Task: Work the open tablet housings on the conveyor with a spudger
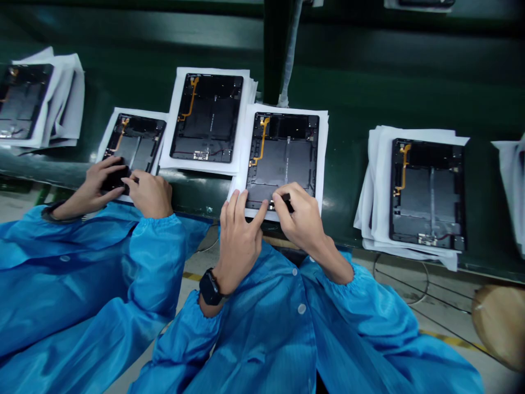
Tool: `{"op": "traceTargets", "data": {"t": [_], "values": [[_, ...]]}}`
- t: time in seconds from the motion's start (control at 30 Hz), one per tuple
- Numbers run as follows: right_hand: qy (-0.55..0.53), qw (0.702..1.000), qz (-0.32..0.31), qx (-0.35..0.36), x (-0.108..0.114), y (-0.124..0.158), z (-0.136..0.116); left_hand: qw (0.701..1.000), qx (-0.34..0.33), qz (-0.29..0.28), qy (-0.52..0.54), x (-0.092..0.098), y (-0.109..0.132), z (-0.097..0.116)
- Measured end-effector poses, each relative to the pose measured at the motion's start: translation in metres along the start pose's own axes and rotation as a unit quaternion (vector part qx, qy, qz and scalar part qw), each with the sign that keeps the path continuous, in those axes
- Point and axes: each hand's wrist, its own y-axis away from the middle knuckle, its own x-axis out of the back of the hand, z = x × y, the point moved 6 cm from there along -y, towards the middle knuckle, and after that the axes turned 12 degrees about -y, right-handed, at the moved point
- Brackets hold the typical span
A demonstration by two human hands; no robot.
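Note:
An opened tablet housing (270,175) lies on a white sheet (322,164) right in front of me, with a yellow flex cable (264,139) at its upper left. My left hand (241,230) has its fingers spread over the lower left corner, the index fingertip beside a small board (271,205). At the lower edge, right of that fingertip, my right hand (301,216) is closed in a pinch. Whatever sits between its fingertips is too small and hidden to name.
Left of me, a co-worker's hands (151,194) work on another tablet (139,143). Further tablets on paper stacks lie behind left (223,112), far left (24,101) and right (430,191). A dark post (274,54) stands behind my tablet. A round stool (500,323) is at lower right.

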Motion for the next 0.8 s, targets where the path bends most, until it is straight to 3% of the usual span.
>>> {"op": "traceTargets", "data": {"t": [0.23, 0.5, 0.8], "values": [[0.003, 1.0, 0.029, -0.01, 0.002, 0.001, 0.002, 1.0, 0.004, -0.001, 0.011, 0.001, -0.001, -0.001], [0.014, 1.0, 0.01, -0.002, -0.002, 0.002, -0.002, 1.0, 0.001, 0.002, -0.002, 0.001, -0.002, 0.0], [0.02, 1.0, 0.003, 0.01, -0.001, 0.004, -0.005, 0.999, -0.018, -0.033, -0.024, 0.01, -0.009, 0.007]]}}
